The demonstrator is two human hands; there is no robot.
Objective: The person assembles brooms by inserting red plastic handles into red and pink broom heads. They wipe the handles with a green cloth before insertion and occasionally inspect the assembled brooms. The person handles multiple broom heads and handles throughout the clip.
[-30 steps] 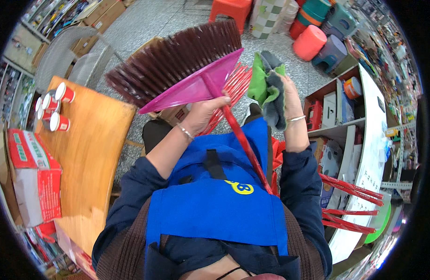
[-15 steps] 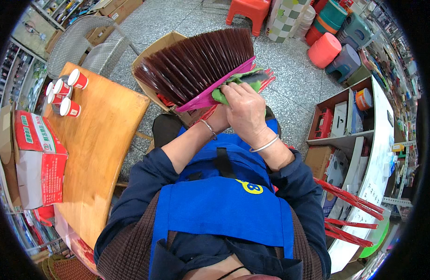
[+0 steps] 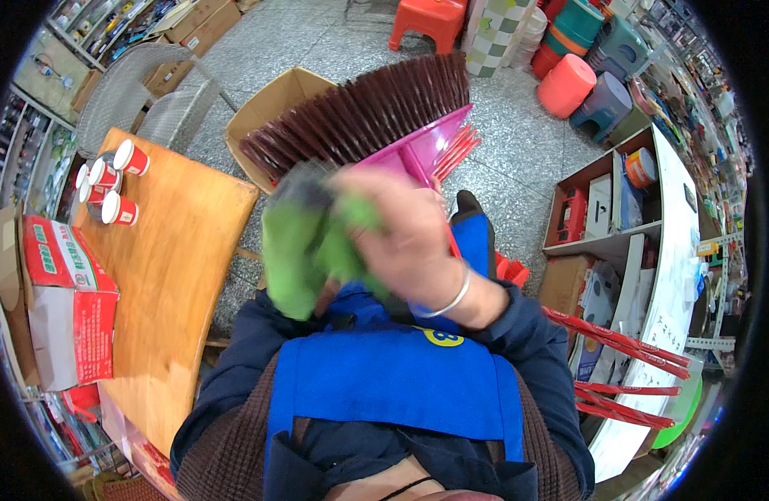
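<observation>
My right hand (image 3: 409,238), smeared by motion, is closed on a green and dark grey cloth (image 3: 292,255) that hangs from its fingers. Beyond it, a broom (image 3: 363,113) with long dark brown bristles and a pink head is tilted up, bristles pointing away from me. Red handles (image 3: 457,153) show just past the pink head. The cloth and right hand cover my left hand; only a sliver of its wrist shows below the cloth, so its grip is hidden.
An open cardboard box (image 3: 271,104) stands behind the bristles. To the left, a wooden table (image 3: 180,275) bears paper cups (image 3: 119,209) and a red-white carton (image 3: 71,292). A white-topped cabinet (image 3: 652,275) is at the right, near red wrapped sticks (image 3: 622,342). A red stool (image 3: 428,25) stands ahead.
My right hand has swept left and toward me with the cloth, off the pink broom head. The cloth now hangs loose. The broom has shifted slightly right, and my left hand has become hidden.
</observation>
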